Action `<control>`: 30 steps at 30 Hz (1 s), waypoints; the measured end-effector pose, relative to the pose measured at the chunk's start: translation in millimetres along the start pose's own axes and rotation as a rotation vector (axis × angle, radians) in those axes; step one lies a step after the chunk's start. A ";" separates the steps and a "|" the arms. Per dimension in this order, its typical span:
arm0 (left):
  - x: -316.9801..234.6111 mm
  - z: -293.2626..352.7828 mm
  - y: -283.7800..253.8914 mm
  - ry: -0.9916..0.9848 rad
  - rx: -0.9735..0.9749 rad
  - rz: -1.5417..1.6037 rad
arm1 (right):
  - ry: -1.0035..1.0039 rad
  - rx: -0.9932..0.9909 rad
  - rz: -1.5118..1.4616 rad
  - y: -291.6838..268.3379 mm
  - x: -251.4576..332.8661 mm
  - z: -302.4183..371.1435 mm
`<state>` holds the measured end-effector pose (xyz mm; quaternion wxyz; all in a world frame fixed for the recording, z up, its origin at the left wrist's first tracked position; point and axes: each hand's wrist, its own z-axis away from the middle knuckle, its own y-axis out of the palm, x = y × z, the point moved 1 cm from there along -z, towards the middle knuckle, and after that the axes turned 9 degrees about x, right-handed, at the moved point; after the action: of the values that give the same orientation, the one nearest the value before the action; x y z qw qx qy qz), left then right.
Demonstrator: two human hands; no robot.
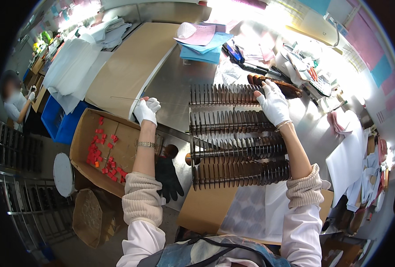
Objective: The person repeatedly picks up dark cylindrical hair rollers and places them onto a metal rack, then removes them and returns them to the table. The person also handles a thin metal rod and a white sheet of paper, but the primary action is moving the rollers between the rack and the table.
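Note:
A dark rack point(234, 155) on the metal worktop carries several rows of thin, dark brown, see-through plates standing on edge. My left hand point(147, 110), in a white glove with bare fingertips, is closed around a thin metal wire point(171, 103). The wire runs out past both sides of the fist, and its right end reaches the far row of the rack. My right hand point(274, 104), also gloved, lies over the right end of that row. Its thumb touches the plates there, apart from the other fingers, whose tips are partly hidden.
Left of the rack stands a cardboard box point(82, 153) with small red pieces. A black glove point(170, 180) lies beside it. Pink and blue papers point(202, 42), pens point(255, 68) and brown pieces point(291, 89) sit behind. Another person point(17, 102) works far left.

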<state>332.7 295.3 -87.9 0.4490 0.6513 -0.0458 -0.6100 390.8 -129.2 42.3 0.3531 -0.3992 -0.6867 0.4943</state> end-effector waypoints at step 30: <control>9.4 51.1 35.9 -0.071 -0.065 -0.127 | -0.006 -0.010 -0.002 5.3 -1.6 -2.2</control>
<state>309.9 241.3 -64.5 0.4285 0.6157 -0.0004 -0.6613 394.5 -128.7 37.7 0.3495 -0.3990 -0.6906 0.4917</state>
